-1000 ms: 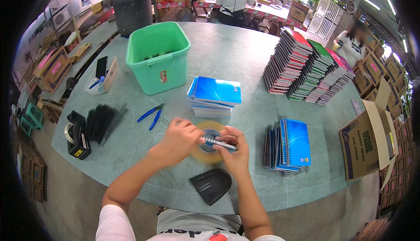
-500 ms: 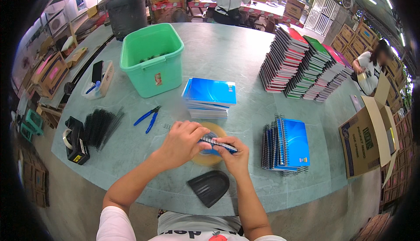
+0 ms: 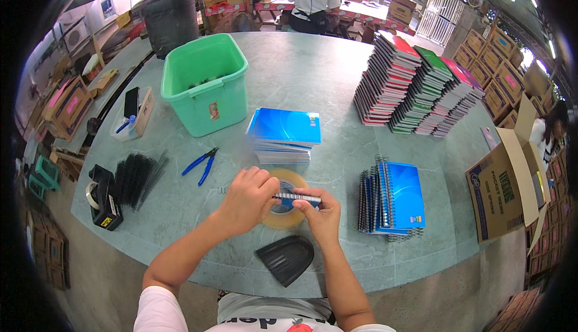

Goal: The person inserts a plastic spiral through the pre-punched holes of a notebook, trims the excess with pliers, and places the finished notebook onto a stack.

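My right hand [image 3: 323, 212] grips a small blue notebook [image 3: 308, 200] edge-up, thumb on the near side, its spine and pages facing up. At the notebook's left end my left hand [image 3: 248, 196] is closed. A thin spiral binding coil [image 3: 223, 191] sticks out to the left past that hand; its grip on the coil is mostly hidden. Beneath both hands lies a roll of clear tape [image 3: 282, 219]. Just beyond sits a stack of blue notebooks without coils [image 3: 286, 128]. To the right is a pile of coil-bound blue notebooks [image 3: 402, 196].
Blue-handled cutters [image 3: 201, 164], black coils [image 3: 137, 172] and a tape dispenser [image 3: 103, 196] lie left. A green bin [image 3: 208, 91] stands behind. Tall notebook stacks [image 3: 391, 79] and an open carton [image 3: 503, 181] are right; a black scoop-shaped piece [image 3: 286, 259] is near me. People work farther off.
The notebook has turned slightly to lie more level between my hands. The coil's free end has shifted down and left. At the far right, a person has moved behind the carton.
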Tool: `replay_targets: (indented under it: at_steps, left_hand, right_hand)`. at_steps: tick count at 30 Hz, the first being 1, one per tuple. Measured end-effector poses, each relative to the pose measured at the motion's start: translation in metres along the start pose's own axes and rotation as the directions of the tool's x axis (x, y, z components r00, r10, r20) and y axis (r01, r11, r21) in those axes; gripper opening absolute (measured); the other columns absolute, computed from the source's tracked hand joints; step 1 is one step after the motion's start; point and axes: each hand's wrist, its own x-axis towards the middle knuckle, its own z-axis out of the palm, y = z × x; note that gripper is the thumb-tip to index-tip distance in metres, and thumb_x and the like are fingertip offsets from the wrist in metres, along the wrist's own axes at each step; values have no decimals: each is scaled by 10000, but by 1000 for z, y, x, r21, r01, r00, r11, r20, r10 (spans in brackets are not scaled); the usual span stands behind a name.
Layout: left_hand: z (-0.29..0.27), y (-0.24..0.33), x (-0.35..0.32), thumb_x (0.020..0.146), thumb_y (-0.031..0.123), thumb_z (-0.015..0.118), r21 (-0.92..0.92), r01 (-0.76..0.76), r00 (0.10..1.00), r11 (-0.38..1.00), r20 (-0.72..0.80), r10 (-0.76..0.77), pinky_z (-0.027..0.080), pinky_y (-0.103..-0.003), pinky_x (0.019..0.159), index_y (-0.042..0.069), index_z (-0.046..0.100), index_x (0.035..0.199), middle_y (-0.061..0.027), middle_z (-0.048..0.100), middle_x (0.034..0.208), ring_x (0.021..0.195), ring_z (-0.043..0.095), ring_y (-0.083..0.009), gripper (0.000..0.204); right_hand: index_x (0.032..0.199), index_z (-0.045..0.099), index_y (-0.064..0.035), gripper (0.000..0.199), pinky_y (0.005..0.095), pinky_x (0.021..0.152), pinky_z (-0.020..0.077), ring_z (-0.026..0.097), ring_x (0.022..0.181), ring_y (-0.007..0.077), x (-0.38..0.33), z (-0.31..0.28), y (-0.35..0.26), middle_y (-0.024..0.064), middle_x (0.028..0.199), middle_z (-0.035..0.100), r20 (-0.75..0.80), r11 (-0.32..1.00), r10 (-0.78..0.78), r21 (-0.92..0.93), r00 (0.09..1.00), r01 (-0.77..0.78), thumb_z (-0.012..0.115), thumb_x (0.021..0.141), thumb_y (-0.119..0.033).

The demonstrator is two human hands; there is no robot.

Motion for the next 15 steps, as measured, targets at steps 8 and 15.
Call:
replay_targets:
  at_steps: [8, 15]
  left_hand:
    - [5, -4, -1, 783, 209, 656, -71, 26, 998, 997, 56, -22, 406, -386, 720, 51, 595, 928, -113, 599, 879, 838, 563, -286, 223]
    - [9, 0, 3, 769, 211, 666, 26, -3, 1000, 1000, 27, 3, 401, -385, 703, 49, 587, 900, -105, 599, 837, 819, 565, -274, 223]
  right_hand:
    - [1017, 624, -6, 237, 245, 814, 464, 586, 926, 122, 1, 7, -3, 92, 1030, 645, -37, 987, -53, 152, 998, 58, 675, 786, -22]
    - [1078, 596, -13, 255, 257, 843, 453, 573, 963, 125, 0, 12, -5, 78, 1056, 629, 15, 938, 42, 344, 999, -45, 641, 831, -60]
